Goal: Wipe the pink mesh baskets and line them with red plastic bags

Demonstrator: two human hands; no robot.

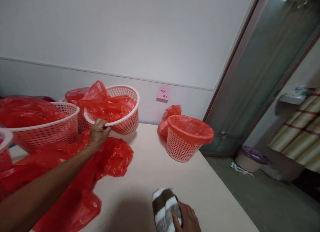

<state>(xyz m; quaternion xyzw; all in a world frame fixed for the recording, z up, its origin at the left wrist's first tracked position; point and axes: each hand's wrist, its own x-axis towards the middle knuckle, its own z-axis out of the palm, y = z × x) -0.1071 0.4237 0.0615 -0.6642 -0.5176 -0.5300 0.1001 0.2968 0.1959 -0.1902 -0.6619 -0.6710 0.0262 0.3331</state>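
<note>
My left hand [98,134] reaches across the table and grips the front rim of a pink mesh basket [126,120] that holds a crumpled red plastic bag [108,103]. The basket is tilted toward me. My right hand [187,219] rests at the table's near edge on a brown-and-white striped cloth [164,208], fingers pressed onto it. Loose red plastic bags [110,160] lie spread on the table under my left arm.
More pink baskets with red bags stand at the left [53,125]. Another basket lined with a red bag [186,138] sits at the table's far right, a bunched red bag behind it. A pink sticky note [163,93] is on the wall. A doorway opens on the right.
</note>
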